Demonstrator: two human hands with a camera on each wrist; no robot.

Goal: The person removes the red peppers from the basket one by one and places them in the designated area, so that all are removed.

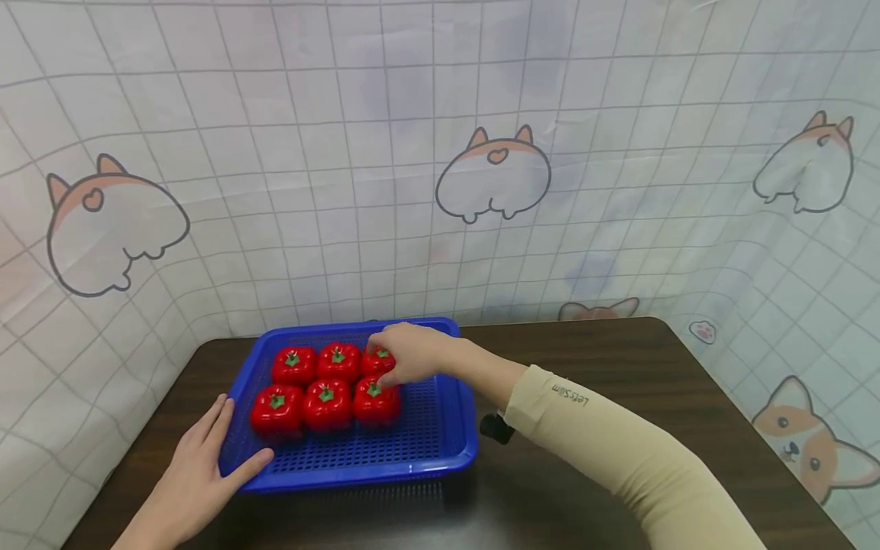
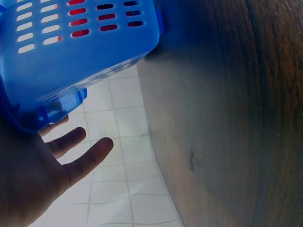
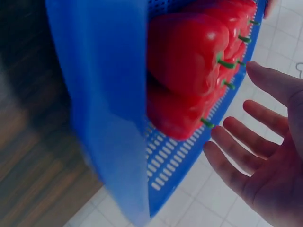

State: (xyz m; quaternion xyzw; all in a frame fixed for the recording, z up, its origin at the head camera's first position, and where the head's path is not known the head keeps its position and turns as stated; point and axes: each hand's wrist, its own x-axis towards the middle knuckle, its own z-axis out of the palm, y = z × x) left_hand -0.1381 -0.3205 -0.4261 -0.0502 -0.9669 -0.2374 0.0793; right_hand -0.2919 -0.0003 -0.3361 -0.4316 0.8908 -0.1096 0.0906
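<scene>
Several shiny red bell peppers [image 1: 327, 405] with green stems stand in two rows in a blue plastic basket [image 1: 440, 451]. My right hand [image 1: 412, 351] is over the right end of the rows, its thumb close to the front right pepper [image 1: 376, 407] and its fingers by the back right pepper [image 1: 382, 359]. In the right wrist view its fingers [image 3: 241, 151] are spread beside the stems, holding nothing. My left hand [image 1: 199, 470] rests at the basket's left rim, fingers extended and thumb along the front corner. The left wrist view shows those fingers [image 2: 87, 158] extended below the basket's slotted wall [image 2: 85, 52].
The basket stands on a dark brown wooden table [image 1: 591, 382], toward its back left. A small black object [image 1: 496, 428] lies right of the basket, partly behind the right forearm. A white grid-patterned cloth [image 1: 385, 191] with dog drawings hangs behind and at both sides.
</scene>
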